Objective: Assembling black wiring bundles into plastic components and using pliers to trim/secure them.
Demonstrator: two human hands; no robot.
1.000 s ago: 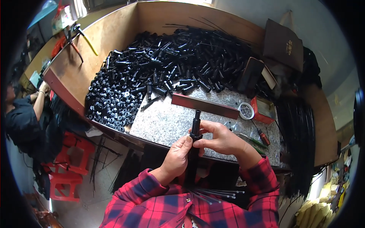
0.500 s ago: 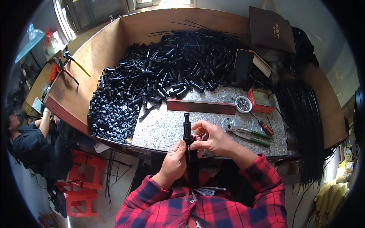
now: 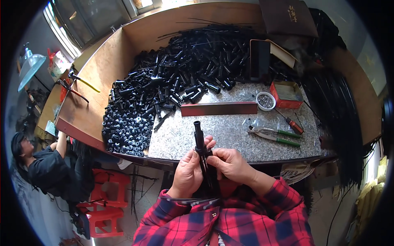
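Note:
Just off the near edge of the worktop, both my hands hold an upright black tubular plastic part (image 3: 198, 136), with thin dark rods hanging below its collar. My left hand (image 3: 185, 175) wraps its lower section, thumb against the collar. On the other side, my right hand (image 3: 233, 165) pinches at the collar with thumb and forefinger; what lies between those fingertips is too small to make out. Green-handled pliers (image 3: 287, 143) and a red-handled screwdriver (image 3: 294, 126) lie on the speckled worktop (image 3: 184, 141) beyond my right hand.
A red-edged metal strip (image 3: 219, 108) crosses the worktop before piled black tubes (image 3: 193, 65) and small rings (image 3: 127, 127). At right stand a white dish (image 3: 266, 109), red box (image 3: 289, 105) and black rod bundle (image 3: 334, 110). Another person (image 3: 49, 164) sits left near red stools (image 3: 106, 223).
My right hand has moved down beside the collar, its fingers closer together. The tube's top now leans slightly left. The whole view has shifted a little.

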